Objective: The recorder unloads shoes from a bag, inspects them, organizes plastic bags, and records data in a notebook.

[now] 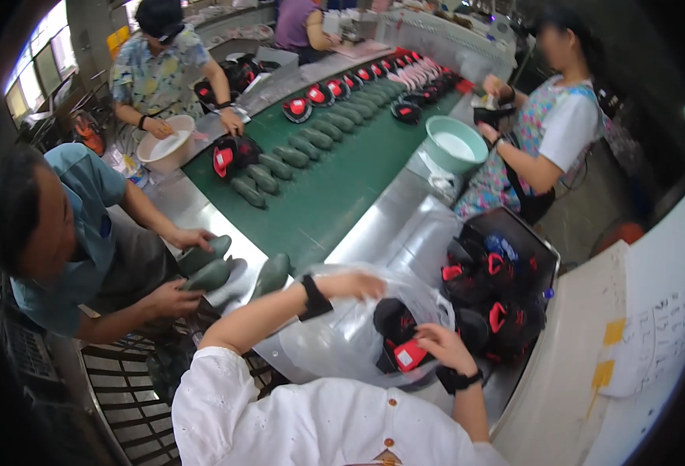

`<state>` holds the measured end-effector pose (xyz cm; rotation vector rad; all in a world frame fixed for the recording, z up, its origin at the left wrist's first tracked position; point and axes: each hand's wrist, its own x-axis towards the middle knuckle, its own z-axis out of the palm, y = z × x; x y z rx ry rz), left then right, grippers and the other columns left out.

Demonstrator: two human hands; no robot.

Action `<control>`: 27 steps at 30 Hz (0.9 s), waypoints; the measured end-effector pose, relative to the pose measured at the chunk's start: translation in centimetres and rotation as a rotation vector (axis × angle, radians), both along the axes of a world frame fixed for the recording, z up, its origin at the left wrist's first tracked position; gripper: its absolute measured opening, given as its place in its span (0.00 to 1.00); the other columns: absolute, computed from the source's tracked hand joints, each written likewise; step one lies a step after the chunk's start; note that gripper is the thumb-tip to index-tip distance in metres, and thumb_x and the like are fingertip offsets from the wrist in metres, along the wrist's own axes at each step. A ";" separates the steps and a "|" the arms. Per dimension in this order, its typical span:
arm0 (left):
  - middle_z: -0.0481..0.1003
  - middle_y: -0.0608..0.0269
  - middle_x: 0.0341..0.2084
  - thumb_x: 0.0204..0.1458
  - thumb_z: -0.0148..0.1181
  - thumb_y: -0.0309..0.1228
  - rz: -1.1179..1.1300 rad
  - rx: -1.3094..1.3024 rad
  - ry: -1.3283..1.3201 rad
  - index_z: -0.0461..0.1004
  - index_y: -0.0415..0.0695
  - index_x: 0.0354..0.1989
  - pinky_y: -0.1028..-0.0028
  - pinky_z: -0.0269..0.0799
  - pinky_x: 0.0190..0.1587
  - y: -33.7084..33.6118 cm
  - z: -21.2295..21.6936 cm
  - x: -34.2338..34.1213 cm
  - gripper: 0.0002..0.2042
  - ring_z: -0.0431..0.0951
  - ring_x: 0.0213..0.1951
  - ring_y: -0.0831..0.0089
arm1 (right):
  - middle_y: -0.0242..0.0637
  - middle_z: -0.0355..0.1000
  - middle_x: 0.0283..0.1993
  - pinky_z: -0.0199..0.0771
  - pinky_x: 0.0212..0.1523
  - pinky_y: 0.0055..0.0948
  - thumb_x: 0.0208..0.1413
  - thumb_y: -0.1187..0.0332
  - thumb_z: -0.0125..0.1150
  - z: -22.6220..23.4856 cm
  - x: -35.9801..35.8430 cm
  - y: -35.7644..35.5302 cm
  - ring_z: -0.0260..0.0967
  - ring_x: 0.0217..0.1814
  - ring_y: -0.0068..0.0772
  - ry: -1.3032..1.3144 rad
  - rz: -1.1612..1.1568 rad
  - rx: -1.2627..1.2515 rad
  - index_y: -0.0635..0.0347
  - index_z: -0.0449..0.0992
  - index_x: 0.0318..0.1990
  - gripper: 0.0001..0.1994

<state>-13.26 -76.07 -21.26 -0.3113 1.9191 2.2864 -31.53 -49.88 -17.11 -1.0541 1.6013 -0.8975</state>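
In front of me a clear plastic bag [319, 353] lies spread on the metal table, with black and red shoe uppers [407, 355] inside its mouth. My left hand [358, 286] is over the bag's far edge, its fingers smeared by motion. Beside the uppers, my right hand [447, 349] reaches in from the right with loosely curved, parted fingers. Its fingertips are at the edge of the red part; whether they touch the upper or the film is unclear. More black and red uppers [505, 311] are heaped in a dark bin [540, 247] to the right.
A green conveyor belt [304, 225] carries rows of dark green shoe lasts [304, 146] and uppers. At left a person holds two lasts [206, 273]; another last [271, 273] stands near my left forearm. Co-workers sit beside a pink basin [168, 155] and a green basin [455, 145].
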 end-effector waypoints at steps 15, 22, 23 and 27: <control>0.51 0.37 0.57 0.28 0.71 0.49 -0.206 -1.203 0.062 0.46 0.35 0.61 0.57 0.59 0.56 13.3 -6.5 -4.5 0.53 0.53 0.58 0.43 | 0.54 0.67 0.48 0.65 0.50 0.39 0.39 0.60 0.63 -7.2 -5.3 4.6 0.64 0.50 0.52 0.585 -0.068 0.054 0.62 0.65 0.51 0.30; 0.48 0.33 0.58 0.29 0.67 0.58 -0.034 -1.096 -0.039 0.41 0.31 0.61 0.54 0.53 0.59 13.7 -12.9 -6.1 0.58 0.48 0.60 0.38 | 0.54 0.66 0.51 0.67 0.48 0.34 0.50 0.56 0.58 -9.2 -1.6 2.3 0.66 0.51 0.47 0.341 0.044 -0.084 0.67 0.58 0.58 0.32; 0.47 0.34 0.58 0.29 0.68 0.56 -0.002 -1.127 0.050 0.41 0.32 0.62 0.54 0.52 0.60 14.8 -10.5 -6.3 0.58 0.47 0.60 0.38 | 0.52 0.66 0.51 0.69 0.45 0.32 0.52 0.57 0.57 -9.0 -1.8 2.8 0.67 0.50 0.42 0.111 -0.084 -0.014 0.66 0.58 0.58 0.31; 0.46 0.40 0.60 0.28 0.71 0.49 -0.062 -1.090 -0.049 0.40 0.40 0.64 0.54 0.56 0.58 14.9 -8.5 -6.0 0.57 0.48 0.61 0.43 | 0.53 0.68 0.49 0.70 0.43 0.35 0.56 0.52 0.50 -11.6 -3.4 3.0 0.69 0.46 0.45 0.253 -0.128 0.129 0.67 0.59 0.57 0.30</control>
